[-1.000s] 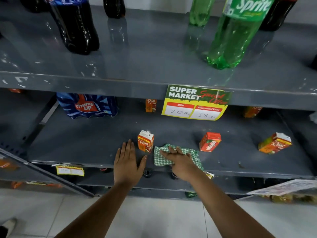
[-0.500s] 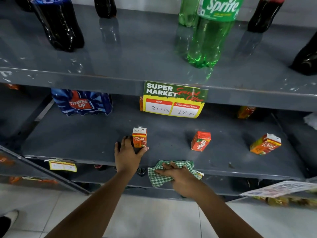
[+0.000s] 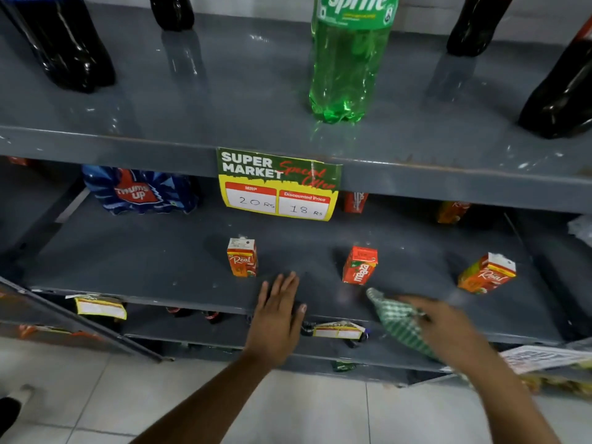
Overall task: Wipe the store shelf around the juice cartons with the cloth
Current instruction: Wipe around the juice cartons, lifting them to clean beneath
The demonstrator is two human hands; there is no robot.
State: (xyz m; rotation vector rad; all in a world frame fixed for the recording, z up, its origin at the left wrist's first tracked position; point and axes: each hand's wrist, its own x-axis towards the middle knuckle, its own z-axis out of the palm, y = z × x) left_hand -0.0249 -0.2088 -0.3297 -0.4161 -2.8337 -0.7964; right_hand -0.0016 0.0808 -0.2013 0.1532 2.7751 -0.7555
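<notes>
On the grey middle shelf (image 3: 128,261) stand three small juice cartons: an orange Real carton (image 3: 242,257), a red Maaza carton (image 3: 359,265) and a tilted orange Real carton (image 3: 487,273) at the right. My left hand (image 3: 277,310) lies flat and open on the shelf's front edge, just in front of the first carton and apart from it. My right hand (image 3: 448,325), blurred, grips a green checked cloth (image 3: 397,322) at the shelf's front edge, just below and right of the Maaza carton.
A yellow price sign (image 3: 278,184) hangs from the upper shelf, which carries a green Sprite bottle (image 3: 346,59) and dark cola bottles (image 3: 64,43). A blue Thums Up pack (image 3: 137,190) sits at the back left. More cartons (image 3: 451,211) stand at the back. Price tags (image 3: 336,330) hang below.
My left hand let go of the left Real carton and slid right onto the shelf edge. My right hand swept the cloth rightward, past the Maaza carton.
</notes>
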